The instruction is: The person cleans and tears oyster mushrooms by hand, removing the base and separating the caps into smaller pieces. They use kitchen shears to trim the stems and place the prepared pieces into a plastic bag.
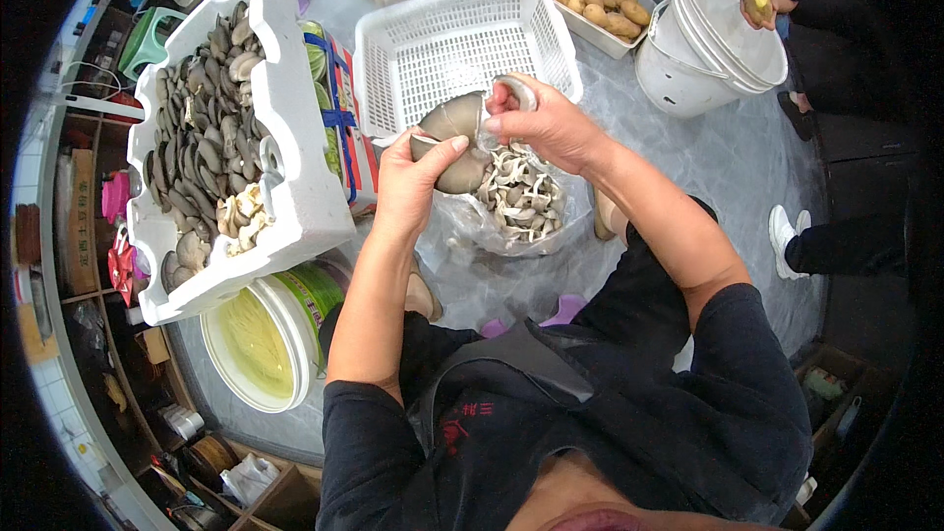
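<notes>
Large grey oyster mushroom caps (pixel 459 118) are held between my two hands, above the near edge of a white perforated plastic basket (pixel 464 51). My left hand (pixel 424 169) grips the caps with its thumb on top. A curled mushroom piece (pixel 518 91) is in the fingers of my right hand (pixel 542 122), beside the caps. Just below my hands, a clear plastic bag (pixel 472 217) on the floor holds torn mushroom strips (pixel 522 199). To the left stands a white foam box (pixel 310 206) with many whole oyster mushrooms (pixel 210 133).
A bucket of yellowish liquid (pixel 258 346) sits below the foam box. At the upper right are a tray of potatoes (pixel 597 0) and white buckets (pixel 686 66), where another person's hand holds a partly peeled potato (pixel 757 6). A white shoe (pixel 785 240) is at the right.
</notes>
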Tool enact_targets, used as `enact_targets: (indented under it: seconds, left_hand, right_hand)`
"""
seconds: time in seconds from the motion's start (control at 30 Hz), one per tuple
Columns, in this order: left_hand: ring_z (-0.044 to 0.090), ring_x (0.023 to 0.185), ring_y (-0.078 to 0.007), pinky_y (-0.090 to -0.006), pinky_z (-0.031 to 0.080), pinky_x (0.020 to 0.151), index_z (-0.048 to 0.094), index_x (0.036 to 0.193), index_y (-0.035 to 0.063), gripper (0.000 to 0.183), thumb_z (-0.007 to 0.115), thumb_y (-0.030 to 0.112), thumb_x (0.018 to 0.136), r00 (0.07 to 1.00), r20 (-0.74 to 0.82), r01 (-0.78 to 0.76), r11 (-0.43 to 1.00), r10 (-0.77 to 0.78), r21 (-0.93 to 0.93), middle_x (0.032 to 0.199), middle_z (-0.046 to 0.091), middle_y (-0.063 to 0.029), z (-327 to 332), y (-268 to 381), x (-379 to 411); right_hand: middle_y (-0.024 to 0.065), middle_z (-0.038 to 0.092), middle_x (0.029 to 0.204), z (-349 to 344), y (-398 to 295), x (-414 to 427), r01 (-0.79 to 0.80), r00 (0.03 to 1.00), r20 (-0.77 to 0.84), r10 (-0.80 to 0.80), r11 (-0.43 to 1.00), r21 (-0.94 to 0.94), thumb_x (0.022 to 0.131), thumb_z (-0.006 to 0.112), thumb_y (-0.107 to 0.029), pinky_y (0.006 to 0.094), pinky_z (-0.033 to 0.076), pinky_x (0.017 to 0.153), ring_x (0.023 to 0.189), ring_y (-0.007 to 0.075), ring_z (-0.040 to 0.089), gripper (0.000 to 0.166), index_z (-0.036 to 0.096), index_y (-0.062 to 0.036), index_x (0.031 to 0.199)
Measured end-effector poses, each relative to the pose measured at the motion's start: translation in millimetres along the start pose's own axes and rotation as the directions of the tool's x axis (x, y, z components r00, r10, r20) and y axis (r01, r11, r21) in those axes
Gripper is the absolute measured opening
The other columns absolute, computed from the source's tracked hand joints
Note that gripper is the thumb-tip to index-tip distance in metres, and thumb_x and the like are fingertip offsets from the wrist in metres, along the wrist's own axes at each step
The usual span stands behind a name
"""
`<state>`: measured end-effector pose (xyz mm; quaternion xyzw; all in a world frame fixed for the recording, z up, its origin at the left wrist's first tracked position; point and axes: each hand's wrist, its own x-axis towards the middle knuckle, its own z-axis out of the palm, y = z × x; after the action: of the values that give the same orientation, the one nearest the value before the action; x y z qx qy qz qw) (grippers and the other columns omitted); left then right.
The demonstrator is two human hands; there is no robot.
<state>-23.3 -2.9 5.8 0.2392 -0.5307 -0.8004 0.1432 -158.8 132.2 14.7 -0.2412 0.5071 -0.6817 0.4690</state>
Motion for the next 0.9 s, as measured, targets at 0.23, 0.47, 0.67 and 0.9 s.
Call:
enact_targets:
  seconds: [0.23, 0.47, 0.67, 0.9]
  left_hand:
    - [0.058, 0.072, -0.0084, -0.0229, 0.047, 0.067, 0.060, 0.092, 0.0017, 0.024, 0.071, 0.010, 0.073, 0.999, 0.030, -0.037, 0.977, 0.031, 0.211, 0.079, 0.062, -0.0025, 5.9, 9.0, -5.0]
    - [0.061, 0.083, -0.0167, -0.0285, 0.052, 0.072, 0.056, 0.101, 0.0014, 0.027, 0.063, 0.012, 0.077, 0.988, 0.072, 0.152, 0.899, -0.135, -0.411, 0.094, 0.062, -0.0072, -2.2, 3.2, 0.3]
    - [0.060, 0.091, -0.0187, -0.0330, 0.050, 0.081, 0.054, 0.107, 0.0018, 0.031, 0.061, 0.014, 0.079, 0.993, 0.055, 0.115, 0.899, -0.101, -0.424, 0.101, 0.061, -0.0088, -18.1, 11.6, -0.7]
    - [0.058, 0.086, -0.0143, -0.0278, 0.047, 0.079, 0.051, 0.106, -0.0028, 0.038, 0.066, 0.002, 0.072, 0.993, 0.111, 0.037, 0.995, -0.048, 0.097, 0.099, 0.059, -0.0091, 0.0, 11.4, -8.5]
  right_hand:
    - [-0.0008, 0.050, 0.085, 11.7, 5.1, 2.7, 0.093, 0.992, -0.046, -0.115, 0.934, -0.345, 0.070, 0.065, -0.005, 0.0229, 0.043, 0.068, 0.078, 0.0086, 0.049, 0.030, 0.051, -0.0043, 0.097]
    - [0.0032, 0.051, 0.089, 2.8, 1.8, 6.1, -0.012, 1.000, 0.012, 0.009, 0.957, 0.289, 0.069, 0.057, 0.000, 0.0295, 0.045, 0.076, 0.080, 0.0153, 0.053, 0.038, 0.047, -0.0038, 0.105]
    - [0.0087, 0.054, 0.089, -31.6, -20.6, 2.8, 0.055, 0.985, 0.093, -0.144, 0.778, 0.626, 0.073, 0.057, -0.008, 0.0411, 0.047, 0.082, 0.088, 0.0204, 0.056, 0.037, 0.048, -0.0075, 0.109]
    - [0.0038, 0.054, 0.087, 0.4, -3.2, 3.4, -0.048, 0.997, 0.053, 0.048, 0.999, -0.017, 0.075, 0.066, -0.011, 0.0279, 0.049, 0.069, 0.080, 0.0116, 0.055, 0.036, 0.048, -0.0042, 0.105]
